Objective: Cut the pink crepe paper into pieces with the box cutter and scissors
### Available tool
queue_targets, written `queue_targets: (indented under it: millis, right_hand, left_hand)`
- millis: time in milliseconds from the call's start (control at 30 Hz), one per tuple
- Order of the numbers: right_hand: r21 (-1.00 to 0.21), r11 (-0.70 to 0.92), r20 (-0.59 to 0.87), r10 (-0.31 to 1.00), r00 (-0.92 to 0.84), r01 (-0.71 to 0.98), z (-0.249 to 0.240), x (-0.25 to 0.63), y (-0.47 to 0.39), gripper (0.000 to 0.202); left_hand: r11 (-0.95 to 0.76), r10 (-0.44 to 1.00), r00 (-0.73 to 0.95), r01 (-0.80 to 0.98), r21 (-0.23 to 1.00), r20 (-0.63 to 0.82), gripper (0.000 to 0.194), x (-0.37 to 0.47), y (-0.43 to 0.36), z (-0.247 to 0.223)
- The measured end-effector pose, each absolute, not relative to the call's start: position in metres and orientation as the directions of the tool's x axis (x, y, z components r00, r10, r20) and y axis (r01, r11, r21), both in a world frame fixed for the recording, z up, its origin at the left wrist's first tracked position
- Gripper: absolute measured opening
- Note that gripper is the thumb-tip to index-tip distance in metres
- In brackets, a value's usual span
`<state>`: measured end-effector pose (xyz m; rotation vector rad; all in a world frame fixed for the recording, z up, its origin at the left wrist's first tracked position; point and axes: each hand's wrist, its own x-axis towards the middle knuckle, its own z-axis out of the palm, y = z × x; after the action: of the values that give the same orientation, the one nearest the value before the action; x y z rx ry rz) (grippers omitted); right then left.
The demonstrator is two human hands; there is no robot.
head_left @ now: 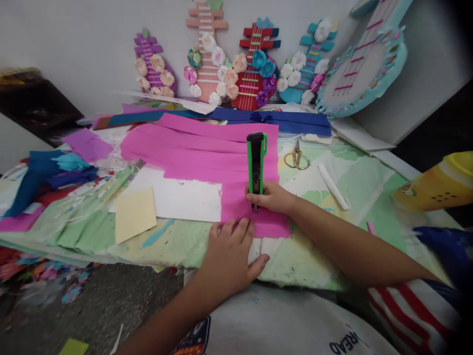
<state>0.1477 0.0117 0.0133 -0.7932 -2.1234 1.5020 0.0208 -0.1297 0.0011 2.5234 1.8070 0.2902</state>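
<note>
My right hand (271, 197) is closed round the lower part of a green and black utility knife (255, 160). The knife stands upright, its lower end at the pink paper (273, 224). My left hand (232, 254) lies with fingers spread, its fingertips on the near edge of the pink paper. That paper overlaps the right end of a white board (192, 199). Beyond, wide pink strips (185, 143) stretch across the table. Whether the blade touches the paper is too small to tell.
Gold scissors (296, 158) and a rolled white piece (333, 187) lie to the right, near a yellow bottle (439, 182). A cream pad (135, 215) and blue scraps (37, 172) are at left. Decorated paper instruments (251, 74) lean against the wall.
</note>
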Motion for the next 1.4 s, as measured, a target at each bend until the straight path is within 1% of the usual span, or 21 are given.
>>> queue_targets:
  millis: [167,567,667,733,800,900,967,1033,1100,1200,1267,1333,1400]
  right_hand:
    - [-0.939,0.272,0.018,0.649,-0.761,0.21,0.013,0.147,0.013,0.027]
    - [-0.935,0.296,0.043,0.644,-0.763,0.197,0.013,0.149,0.012,0.026]
    - [-0.944,0.245,0.032,0.734,-0.679,0.22,0.019,0.15,0.01,0.028]
    - [-0.953,0.196,0.027,0.814,-0.58,0.231,0.024,0.149,0.006,0.029]
    - [-0.943,0.183,0.035,0.885,-0.463,0.278,0.028,0.148,-0.001,0.03]
    - [-0.895,0.197,0.054,0.939,-0.34,0.401,0.03,0.148,-0.01,0.031]
    - [-0.886,0.166,0.037,0.956,-0.291,0.433,0.028,0.149,-0.013,0.031]
    - [-0.904,0.11,0.006,0.969,-0.245,0.412,0.026,0.151,-0.015,0.03]
    - [-0.931,0.059,-0.017,0.979,-0.203,0.361,0.024,0.151,-0.018,0.029]
    - [-0.968,-0.005,-0.044,0.988,-0.148,0.253,0.023,0.151,-0.023,0.022]
    - [-0.985,-0.025,-0.043,0.994,-0.098,0.173,0.023,0.151,-0.027,0.018]
    - [-0.996,-0.011,-0.016,0.998,-0.054,0.084,0.023,0.15,-0.029,0.016]
    - [-1.0,0.026,0.027,0.999,-0.02,-0.009,0.023,0.15,-0.03,0.016]
  left_hand:
    - [-0.316,0.943,0.297,0.941,0.124,0.151,0.057,0.021,-0.129,0.001]
    - [-0.329,0.94,0.306,0.93,0.163,0.153,0.056,0.02,-0.128,0.001]
    - [-0.341,0.934,0.315,0.926,0.163,0.167,0.055,0.02,-0.13,-0.001]
    - [-0.357,0.927,0.328,0.921,0.156,0.184,0.054,0.019,-0.132,-0.001]
    - [-0.389,0.913,0.36,0.91,0.145,0.192,0.051,0.015,-0.131,0.002]
    - [-0.48,0.873,0.461,0.87,0.11,0.159,0.047,0.004,-0.117,0.018]
    - [-0.517,0.852,0.505,0.853,0.071,0.138,0.046,-0.003,-0.098,0.031]
    - [-0.541,0.836,0.532,0.841,0.037,0.137,0.048,-0.008,-0.073,0.039]
    - [-0.596,0.795,0.584,0.802,0.035,0.162,0.057,-0.01,-0.051,0.037]
    - [-0.657,0.75,0.639,0.749,0.086,0.169,0.067,-0.012,-0.032,0.022]
    - [-0.692,0.721,0.672,0.71,0.127,0.173,0.07,-0.015,-0.029,0.012]
    - [-0.709,0.704,0.676,0.687,0.16,0.216,0.068,-0.018,-0.03,0.007]
    - [-0.703,0.706,0.636,0.684,0.194,0.313,0.06,-0.022,-0.033,0.007]
